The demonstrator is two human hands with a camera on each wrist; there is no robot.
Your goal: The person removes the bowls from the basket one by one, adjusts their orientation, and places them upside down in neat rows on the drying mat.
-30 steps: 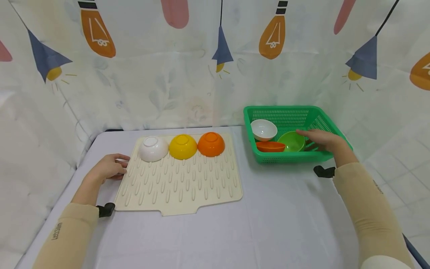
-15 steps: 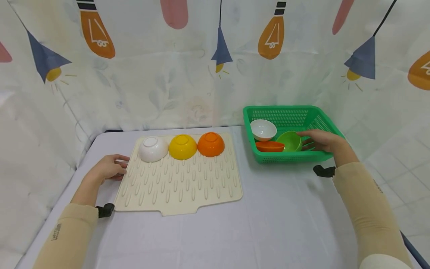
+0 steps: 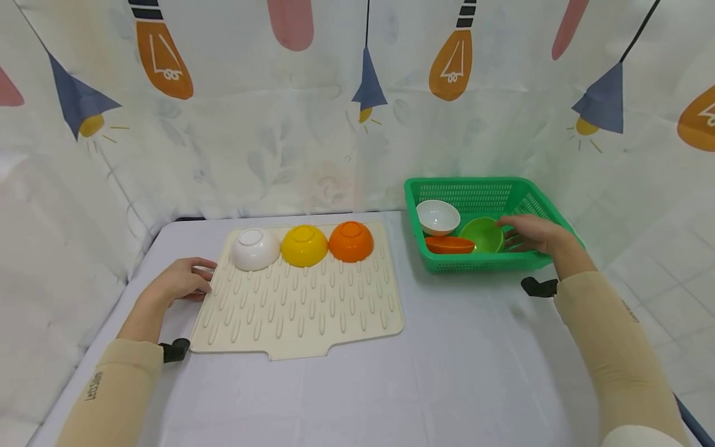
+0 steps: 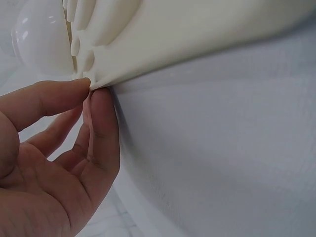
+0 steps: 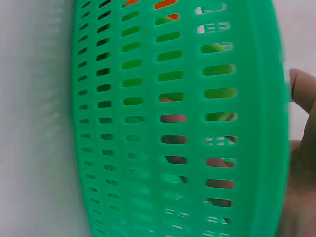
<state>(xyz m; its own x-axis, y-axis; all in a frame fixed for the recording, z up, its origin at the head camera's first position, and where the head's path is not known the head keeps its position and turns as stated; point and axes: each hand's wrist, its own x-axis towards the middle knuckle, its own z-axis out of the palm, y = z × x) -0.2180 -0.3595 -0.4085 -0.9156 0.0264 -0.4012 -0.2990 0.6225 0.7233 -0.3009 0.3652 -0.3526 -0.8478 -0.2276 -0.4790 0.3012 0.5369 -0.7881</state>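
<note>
My left hand [image 3: 181,279] pinches the left edge of a cream drying mat [image 3: 301,310] between thumb and fingertips, as the left wrist view shows. Upside down along the mat's back edge sit a white bowl [image 3: 255,249], a yellow bowl [image 3: 304,246] and an orange bowl [image 3: 351,242]. My right hand [image 3: 533,233] reaches into a green basket [image 3: 469,265], its thumb tip right at the rim of a tilted green bowl [image 3: 481,234] and its loosely spread fingers beside the bowl. Basket holes partly hide those fingers in the right wrist view.
Inside the basket, a white bowl [image 3: 438,216] leans at the back left and an orange dish [image 3: 449,244] lies near the front wall. A white cloth covers the table [image 3: 357,397]. Behind hangs a patterned curtain [image 3: 223,149].
The green bowl has shifted slightly left and tilted more, and the right thumb has slid back to its rim. My left hand stays at the mat's edge.
</note>
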